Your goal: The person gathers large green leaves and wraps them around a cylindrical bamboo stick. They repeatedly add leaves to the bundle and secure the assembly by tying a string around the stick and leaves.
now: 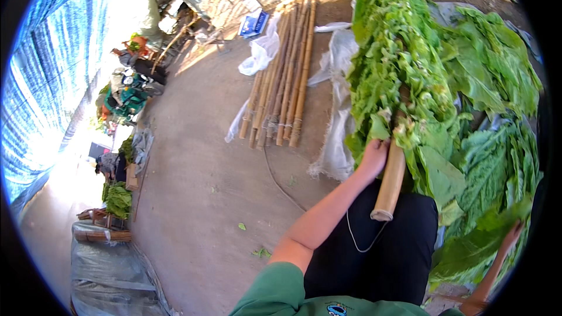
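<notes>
A thick bamboo pole point(391, 184) slopes away from my lap, its cut near end resting over my dark trousers. Green tobacco leaves point(398, 35) hang densely along both sides of its far length. My left hand point(374, 157) is closed beside the pole, at the nearest leaves; its fingertips hide what they pinch. Low on the right, my right hand point(514, 234) grips the edge of a large tobacco leaf point(477, 246), by a heap of similar leaves point(494, 158). A thin string point(364, 250) loops down from the pole's near end across my lap.
Several bare bamboo poles point(287, 76) lie bundled on the floor ahead, with white plastic point(260, 52) beside them. A white sack point(339, 105) lies left of the leafy pole. Another person point(108, 164) and a motorbike point(126, 93) are at the far left, near a blue striped tarp point(64, 70).
</notes>
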Action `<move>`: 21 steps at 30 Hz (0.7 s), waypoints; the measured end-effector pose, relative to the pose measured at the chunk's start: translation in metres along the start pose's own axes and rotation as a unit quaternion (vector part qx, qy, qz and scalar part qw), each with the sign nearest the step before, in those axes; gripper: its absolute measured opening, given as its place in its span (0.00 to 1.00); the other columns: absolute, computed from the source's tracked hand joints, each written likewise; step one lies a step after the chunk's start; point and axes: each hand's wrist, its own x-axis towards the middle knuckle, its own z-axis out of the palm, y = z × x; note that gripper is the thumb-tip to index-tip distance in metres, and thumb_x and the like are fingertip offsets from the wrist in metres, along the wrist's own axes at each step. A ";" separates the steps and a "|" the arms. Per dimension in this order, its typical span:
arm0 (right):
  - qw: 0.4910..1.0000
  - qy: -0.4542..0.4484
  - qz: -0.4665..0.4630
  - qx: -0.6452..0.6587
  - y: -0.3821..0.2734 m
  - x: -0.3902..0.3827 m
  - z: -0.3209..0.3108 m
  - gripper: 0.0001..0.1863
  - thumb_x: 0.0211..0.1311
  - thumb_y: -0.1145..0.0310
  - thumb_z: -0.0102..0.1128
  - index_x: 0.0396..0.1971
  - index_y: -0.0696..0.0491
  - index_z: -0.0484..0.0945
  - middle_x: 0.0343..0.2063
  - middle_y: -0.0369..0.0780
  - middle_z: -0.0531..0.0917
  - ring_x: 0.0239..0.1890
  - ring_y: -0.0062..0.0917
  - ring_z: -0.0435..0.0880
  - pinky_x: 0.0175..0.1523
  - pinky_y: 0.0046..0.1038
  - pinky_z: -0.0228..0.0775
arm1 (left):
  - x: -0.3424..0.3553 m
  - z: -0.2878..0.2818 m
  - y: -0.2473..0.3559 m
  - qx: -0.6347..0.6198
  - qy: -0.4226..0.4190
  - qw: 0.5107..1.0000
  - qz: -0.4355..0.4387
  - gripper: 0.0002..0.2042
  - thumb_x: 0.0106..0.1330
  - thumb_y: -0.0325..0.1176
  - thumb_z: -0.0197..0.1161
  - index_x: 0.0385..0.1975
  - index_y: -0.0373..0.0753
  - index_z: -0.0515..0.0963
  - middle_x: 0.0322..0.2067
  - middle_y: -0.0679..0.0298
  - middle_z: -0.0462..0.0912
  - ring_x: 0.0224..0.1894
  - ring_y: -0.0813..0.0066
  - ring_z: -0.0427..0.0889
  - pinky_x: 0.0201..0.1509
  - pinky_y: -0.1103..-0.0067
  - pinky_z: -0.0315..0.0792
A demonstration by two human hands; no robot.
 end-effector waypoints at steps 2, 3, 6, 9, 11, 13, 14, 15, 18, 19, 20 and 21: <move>0.980 -0.151 -0.043 0.118 -0.149 -0.023 -0.016 0.22 0.65 0.64 0.46 0.56 0.57 0.63 0.48 0.46 0.72 0.47 0.29 0.73 0.53 0.26 0.63 | 0.004 -0.006 -0.007 0.024 0.021 0.999 0.041 0.13 0.65 0.33 0.48 0.39 0.30 0.74 0.34 0.53 0.80 0.38 0.67 0.76 0.44 0.72 0.68; 0.966 -0.212 -0.107 0.104 -0.218 -0.037 -0.019 0.20 0.63 0.67 0.49 0.53 0.58 0.66 0.46 0.47 0.74 0.45 0.30 0.74 0.51 0.28 0.65 | 0.023 -0.013 -0.034 0.059 0.038 0.994 0.084 0.12 0.65 0.32 0.48 0.39 0.30 0.74 0.34 0.51 0.80 0.38 0.65 0.77 0.44 0.71 0.68; 0.882 -0.373 -0.254 0.133 -0.396 -0.070 -0.035 0.17 0.54 0.74 0.56 0.45 0.60 0.72 0.38 0.49 0.77 0.40 0.37 0.77 0.45 0.31 0.69 | 0.009 -0.011 0.002 -0.002 -0.062 0.998 0.019 0.12 0.66 0.33 0.46 0.37 0.33 0.74 0.28 0.58 0.78 0.30 0.71 0.77 0.31 0.74 0.74; 0.792 -0.461 -0.355 0.184 -0.464 -0.075 -0.005 0.16 0.57 0.68 0.53 0.44 0.60 0.72 0.36 0.49 0.78 0.40 0.43 0.77 0.45 0.35 0.68 | 0.004 -0.027 0.008 -0.046 -0.100 0.994 0.010 0.11 0.67 0.34 0.47 0.37 0.34 0.73 0.30 0.63 0.78 0.29 0.74 0.79 0.29 0.75 0.76; 0.758 -0.529 -0.348 0.154 -0.475 -0.071 0.009 0.17 0.59 0.66 0.52 0.47 0.57 0.71 0.39 0.48 0.78 0.42 0.43 0.76 0.47 0.34 0.67 | 0.002 -0.026 0.012 -0.031 -0.118 0.992 0.019 0.12 0.67 0.36 0.47 0.42 0.36 0.72 0.34 0.64 0.79 0.34 0.74 0.79 0.36 0.76 0.75; 0.750 -0.569 -0.288 0.177 -0.475 -0.064 0.018 0.17 0.60 0.66 0.51 0.47 0.56 0.71 0.40 0.47 0.77 0.42 0.43 0.76 0.47 0.34 0.67 | 0.010 -0.025 0.004 -0.065 -0.125 0.989 0.040 0.12 0.68 0.34 0.46 0.36 0.33 0.73 0.30 0.61 0.79 0.29 0.72 0.79 0.33 0.75 0.76; 0.743 -0.576 -0.298 0.164 -0.472 -0.067 0.020 0.17 0.60 0.66 0.51 0.47 0.56 0.71 0.41 0.47 0.78 0.42 0.43 0.76 0.47 0.34 0.67 | 0.008 -0.026 0.004 -0.088 -0.128 0.987 0.034 0.12 0.68 0.34 0.47 0.35 0.32 0.73 0.30 0.60 0.79 0.28 0.72 0.79 0.32 0.76 0.76; 0.737 -0.582 -0.309 0.151 -0.470 -0.070 0.020 0.17 0.60 0.66 0.51 0.47 0.56 0.71 0.41 0.47 0.78 0.43 0.42 0.76 0.47 0.34 0.67 | 0.007 -0.027 0.005 -0.080 -0.137 0.987 0.037 0.11 0.67 0.34 0.47 0.35 0.32 0.73 0.30 0.60 0.79 0.26 0.72 0.79 0.30 0.77 0.75; 0.729 -0.576 -0.357 0.093 -0.471 -0.071 0.011 0.17 0.60 0.65 0.51 0.47 0.55 0.71 0.42 0.46 0.78 0.44 0.41 0.76 0.48 0.35 0.67 | -0.002 -0.039 0.013 -0.043 -0.154 0.986 0.042 0.10 0.67 0.33 0.48 0.33 0.32 0.73 0.29 0.60 0.79 0.24 0.75 0.78 0.25 0.80 0.72; 0.728 -0.569 -0.376 0.070 -0.473 -0.071 0.006 0.17 0.60 0.65 0.51 0.47 0.55 0.71 0.42 0.47 0.78 0.44 0.41 0.76 0.48 0.35 0.67 | -0.002 -0.045 0.016 -0.024 -0.155 0.987 0.044 0.10 0.66 0.33 0.48 0.33 0.32 0.73 0.29 0.60 0.79 0.23 0.76 0.77 0.23 0.81 0.71; 0.726 -0.561 -0.389 0.081 -0.475 -0.071 0.004 0.16 0.60 0.65 0.51 0.47 0.55 0.72 0.41 0.47 0.78 0.43 0.41 0.76 0.47 0.35 0.67 | -0.002 -0.049 0.017 -0.005 -0.157 0.986 0.048 0.10 0.66 0.33 0.49 0.33 0.33 0.73 0.29 0.60 0.79 0.22 0.77 0.77 0.21 0.82 0.69; 0.724 -0.553 -0.402 0.092 -0.480 -0.073 0.003 0.16 0.60 0.64 0.51 0.46 0.54 0.72 0.40 0.47 0.78 0.43 0.42 0.76 0.46 0.36 0.67 | -0.002 -0.051 0.015 -0.007 -0.159 0.986 0.053 0.10 0.66 0.33 0.49 0.33 0.33 0.73 0.29 0.61 0.79 0.21 0.78 0.76 0.20 0.83 0.67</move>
